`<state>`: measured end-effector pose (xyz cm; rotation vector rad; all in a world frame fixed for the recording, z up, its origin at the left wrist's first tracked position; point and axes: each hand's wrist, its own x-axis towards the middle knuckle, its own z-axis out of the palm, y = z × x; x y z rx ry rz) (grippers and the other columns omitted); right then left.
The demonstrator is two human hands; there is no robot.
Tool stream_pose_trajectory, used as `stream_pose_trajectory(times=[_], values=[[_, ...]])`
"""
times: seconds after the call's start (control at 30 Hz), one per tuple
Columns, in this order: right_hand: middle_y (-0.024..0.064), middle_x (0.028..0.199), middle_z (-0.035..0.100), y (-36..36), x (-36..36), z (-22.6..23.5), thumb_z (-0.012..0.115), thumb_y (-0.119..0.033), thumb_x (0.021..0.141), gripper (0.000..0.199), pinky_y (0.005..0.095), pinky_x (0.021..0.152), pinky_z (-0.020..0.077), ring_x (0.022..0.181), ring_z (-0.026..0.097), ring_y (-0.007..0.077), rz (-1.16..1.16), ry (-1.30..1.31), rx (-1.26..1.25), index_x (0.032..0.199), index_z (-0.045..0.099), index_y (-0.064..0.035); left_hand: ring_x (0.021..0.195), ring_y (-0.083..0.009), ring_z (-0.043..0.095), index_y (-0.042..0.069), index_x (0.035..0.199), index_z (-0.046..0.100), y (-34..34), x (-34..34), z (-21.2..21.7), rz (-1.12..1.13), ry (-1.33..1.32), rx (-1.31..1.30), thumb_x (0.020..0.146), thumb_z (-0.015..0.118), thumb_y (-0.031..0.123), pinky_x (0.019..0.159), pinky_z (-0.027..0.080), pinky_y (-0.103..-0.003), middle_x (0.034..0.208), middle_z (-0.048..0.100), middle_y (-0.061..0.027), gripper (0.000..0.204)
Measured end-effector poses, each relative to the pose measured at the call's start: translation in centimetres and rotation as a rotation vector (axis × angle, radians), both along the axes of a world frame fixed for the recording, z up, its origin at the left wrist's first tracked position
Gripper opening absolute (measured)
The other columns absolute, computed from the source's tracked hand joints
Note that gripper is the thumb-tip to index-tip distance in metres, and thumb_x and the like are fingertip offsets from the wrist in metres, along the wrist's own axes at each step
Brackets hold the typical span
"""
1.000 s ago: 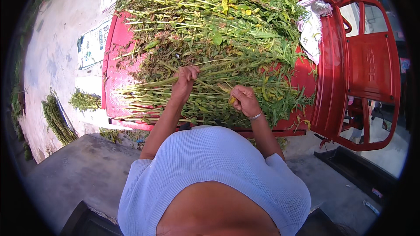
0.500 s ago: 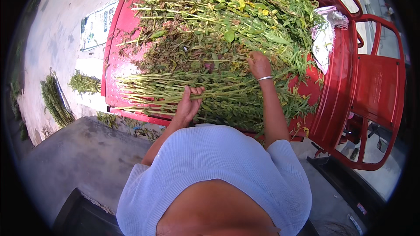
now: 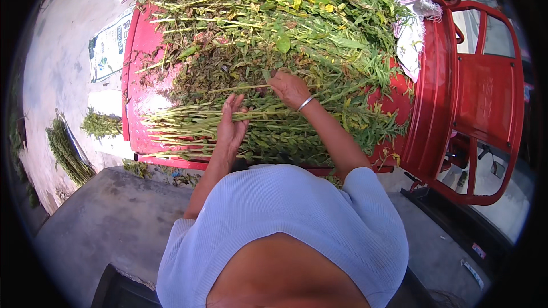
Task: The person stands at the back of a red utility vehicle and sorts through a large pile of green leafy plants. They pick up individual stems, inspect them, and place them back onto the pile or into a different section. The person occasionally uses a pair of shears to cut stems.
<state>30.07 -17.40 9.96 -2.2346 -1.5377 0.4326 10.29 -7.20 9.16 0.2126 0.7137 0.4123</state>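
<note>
Cut green stalks with leaves and pods lie in a large pile [image 3: 319, 23] across a red cargo bed [image 3: 142, 45]. A nearer row of stalks [image 3: 177, 131] has its bare ends to the left. My right hand [image 3: 290, 88], with a silver bangle on the wrist, pinches a single pale plant stalk [image 3: 242, 87] over the brownish leaves in the middle. Just left of it, my left hand [image 3: 231, 125] is loosely curled around some stalks of the near row, thumb up. How many stalks it holds is hidden.
At the right rises the vehicle's red metal frame [image 3: 485, 85], a white sack [image 3: 408, 45] beside it. A printed sack [image 3: 108, 45] and stalk bundles [image 3: 68, 148] lie on the ground to the left. The bed's near edge [image 3: 171, 162] runs just in front of me.
My right hand has come left and nearer to my left hand, drawing the stalk along. My left hand has moved slightly left and up, its fingers looser. The whole view has shifted a little.
</note>
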Motion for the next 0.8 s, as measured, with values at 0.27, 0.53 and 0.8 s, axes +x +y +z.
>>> stream_pose_trajectory(times=[0.27,0.53,0.8], values=[[0.0109,0.075,0.053,-1.9,-1.0,2.5,0.06,-0.02,0.081,0.015,0.0392,0.059,0.0439,0.069,0.056,0.0286,-0.007,0.395,0.109,0.093,0.06,-0.01,0.089,-0.0151,0.049,0.01,0.103,0.054,1.6,1.8,2.2,-0.144,-0.231,0.193,0.095,0.041,0.033,0.094,0.038,-0.038,0.12,0.051,-0.0081,0.028],[0.016,0.092,0.059,3.9,8.2,-1.3,0.07,-0.025,0.073,0.033,0.0415,0.073,0.0481,0.085,0.058,0.0332,-0.195,-0.046,-0.165,0.097,0.06,-0.0052,0.099,-0.0244,0.049,0.011,0.093,0.049,1.7,1.5,1.2,-0.034,-0.242,0.061,0.095,0.036,0.039,0.093,0.038,-0.042,0.089,0.054,-0.0063,0.031],[0.0171,0.108,0.056,12.4,11.8,-8.8,0.066,-0.022,0.073,0.059,0.0481,0.088,0.04,0.093,0.058,0.032,-0.26,-0.311,-0.472,0.127,0.041,-0.0172,0.069,-0.0174,0.044,0.011,0.093,0.051,6.3,1.6,1.5,0.13,-0.264,0.004,0.094,0.035,0.044,0.086,0.038,-0.039,0.063,0.039,0.0001,0.037]])
